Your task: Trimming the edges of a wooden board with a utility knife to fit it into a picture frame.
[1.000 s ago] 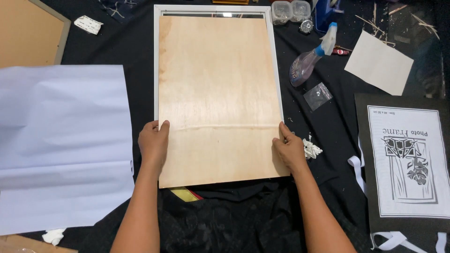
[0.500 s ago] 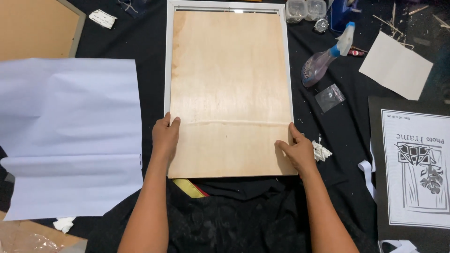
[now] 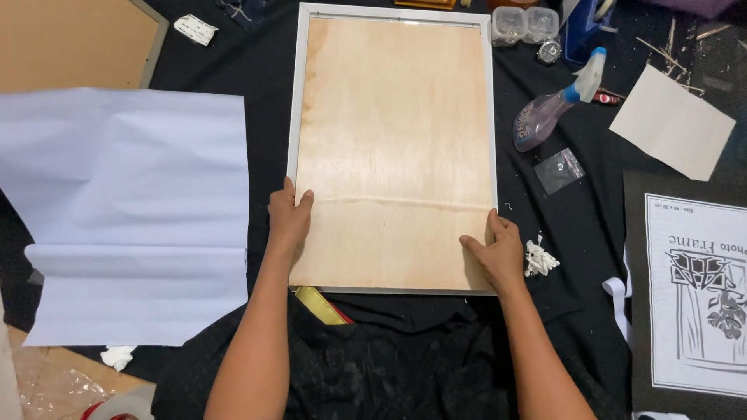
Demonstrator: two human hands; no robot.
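From my remote seat I see the plywood backing board (image 3: 393, 148) lying flat inside a white picture frame (image 3: 293, 117) on the black cloth (image 3: 576, 225), centre of the view, its far edge almost at the top of the picture. My left hand (image 3: 289, 219) rests flat on the board's near left edge, fingers together and extended, thumb over the frame rail; it grips nothing. My right hand (image 3: 496, 253) lies on the near right corner, fingers spread a little and pressing down, also closed on nothing. Whether the board sits fully seated under the frame's lip I cannot tell. A large white paper sheet (image 3: 132, 210) lies just left of the frame, its left side cut off. To the right, a spray bottle (image 3: 548, 113) lies tilted, near a small clear bag (image 3: 560, 169) and crumpled white scraps (image 3: 538, 258) just beside my right hand. A printed insert sheet (image 3: 696, 292) is cut off at the right edge. A yellow strip (image 3: 319, 305) pokes out beneath the frame's near edge, mostly hidden.
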